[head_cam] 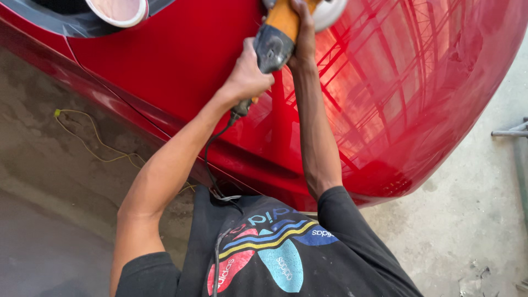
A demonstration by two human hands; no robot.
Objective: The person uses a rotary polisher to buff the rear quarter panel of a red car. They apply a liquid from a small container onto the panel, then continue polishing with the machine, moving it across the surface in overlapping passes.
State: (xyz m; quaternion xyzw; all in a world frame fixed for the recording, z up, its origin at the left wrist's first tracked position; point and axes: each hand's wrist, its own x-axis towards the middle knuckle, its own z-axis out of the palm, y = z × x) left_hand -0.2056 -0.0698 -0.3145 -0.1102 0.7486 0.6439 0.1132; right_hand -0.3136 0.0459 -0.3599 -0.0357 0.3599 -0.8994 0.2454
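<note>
A glossy red car body panel (pixel 396 93) fills the upper part of the head view. An orange and grey power polisher (pixel 275 38) rests on it, with its white pad (pixel 330 11) at the top edge. My left hand (pixel 247 74) grips the polisher's rear handle. My right hand (pixel 303 33) holds the tool's front body near the pad. A black power cord (pixel 212 165) hangs from the handle down toward my black printed shirt.
A roll of pale masking tape (pixel 118 11) sits at the top left on masked glass. A yellow cord (pixel 93 143) lies on the concrete floor (pixel 473 220) to the left. A grey metal stand (pixel 514 132) pokes in at the right edge.
</note>
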